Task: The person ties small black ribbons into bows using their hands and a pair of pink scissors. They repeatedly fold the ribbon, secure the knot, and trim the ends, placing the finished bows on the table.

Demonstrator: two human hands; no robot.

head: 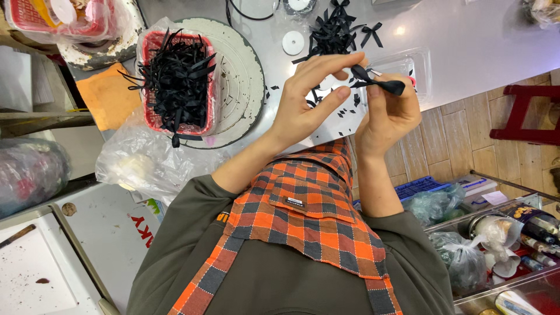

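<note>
My left hand (309,99) and my right hand (389,114) are raised together over a grey tabletop (455,41). Between them is a small black ribbon bow (379,83). My right hand pinches the bow's middle and one loop. The thumb and fingertips of my left hand close on the bow's other end. To the left, a red basket (150,44) full of loose black ribbon strips (178,76) rests on a round whitish turntable (242,76). A pile of finished black bows (335,29) lies further back on the table.
A clear plastic tray (408,63) sits behind my hands, with black ribbon scraps around it. A white disc (293,42), an orange cloth (108,96) and a crumpled plastic bag (140,160) lie nearby. A red stool (525,114) stands on the wooden floor; a shelf of bottles (525,233) is lower right.
</note>
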